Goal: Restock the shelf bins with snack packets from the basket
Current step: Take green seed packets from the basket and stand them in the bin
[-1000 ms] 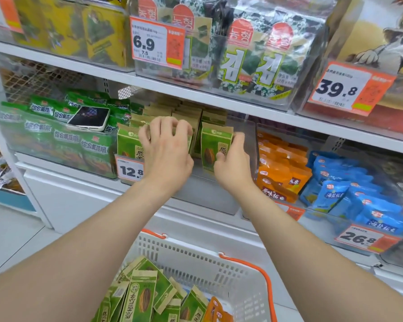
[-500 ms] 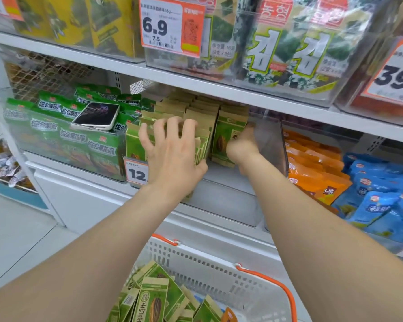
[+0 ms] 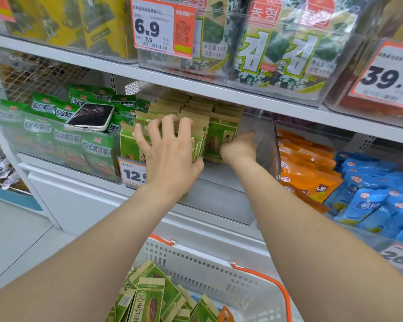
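Since a moment ago the right hand (image 3: pixel 239 148) (its grip hidden) has pushed a green packet (image 3: pixel 221 138) deeper beside the left hand (image 3: pixel 170 147), splayed flat bracing the stack, so the bin is filling.

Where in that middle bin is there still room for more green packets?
The bin floor is bare in front of the green packets, and beside the right hand up to the clear wall. The side under the left hand is crowded.

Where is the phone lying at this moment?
In the head view, the phone lies left of the left hand, on the green packets in the left bin.
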{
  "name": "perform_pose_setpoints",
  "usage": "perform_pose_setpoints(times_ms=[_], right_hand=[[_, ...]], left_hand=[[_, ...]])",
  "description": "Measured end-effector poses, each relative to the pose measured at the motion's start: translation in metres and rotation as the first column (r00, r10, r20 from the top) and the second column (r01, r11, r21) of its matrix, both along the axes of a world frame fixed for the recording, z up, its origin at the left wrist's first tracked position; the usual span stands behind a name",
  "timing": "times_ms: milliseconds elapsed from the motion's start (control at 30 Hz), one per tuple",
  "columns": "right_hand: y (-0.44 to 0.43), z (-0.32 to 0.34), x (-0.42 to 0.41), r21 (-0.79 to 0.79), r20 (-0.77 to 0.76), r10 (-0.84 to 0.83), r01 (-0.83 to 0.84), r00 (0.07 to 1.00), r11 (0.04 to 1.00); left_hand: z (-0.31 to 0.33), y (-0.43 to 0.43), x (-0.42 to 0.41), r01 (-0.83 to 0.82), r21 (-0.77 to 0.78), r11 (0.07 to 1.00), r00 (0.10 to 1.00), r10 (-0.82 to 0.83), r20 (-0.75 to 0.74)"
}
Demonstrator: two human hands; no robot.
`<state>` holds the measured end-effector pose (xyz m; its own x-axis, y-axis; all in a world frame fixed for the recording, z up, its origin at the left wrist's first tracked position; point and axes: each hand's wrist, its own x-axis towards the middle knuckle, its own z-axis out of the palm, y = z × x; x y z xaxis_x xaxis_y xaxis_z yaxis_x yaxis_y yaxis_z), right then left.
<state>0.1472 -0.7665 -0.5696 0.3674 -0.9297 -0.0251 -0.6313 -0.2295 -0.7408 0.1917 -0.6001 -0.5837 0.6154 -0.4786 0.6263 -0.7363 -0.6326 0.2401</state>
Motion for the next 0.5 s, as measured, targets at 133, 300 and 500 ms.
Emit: perform_pose_setpoints(times_ms=[133,300,500], right_hand=[[0.001,-0.002,-0.004,-0.066,0.018,0.032,-0.03,0.999,0.997],[0.007,-0.003,-0.007,-0.088,0.032,-0.018,0.02,0.999,0.996],[0.041,0.004,-0.029,-0.267,-0.105,0.155,-0.178,0.982,0.947]], left_hand=[[0.006,0.003,-0.006,0.015,-0.018,1.0,0.999,-0.016,-0.038],[0.01,0.011,-0.01,0.033,-0.043,0.998,0.998,-0.036,-0.052],[0.016,0.023,-0.013,0.145,-0.114,0.983,0.989,-0.142,0.029]])
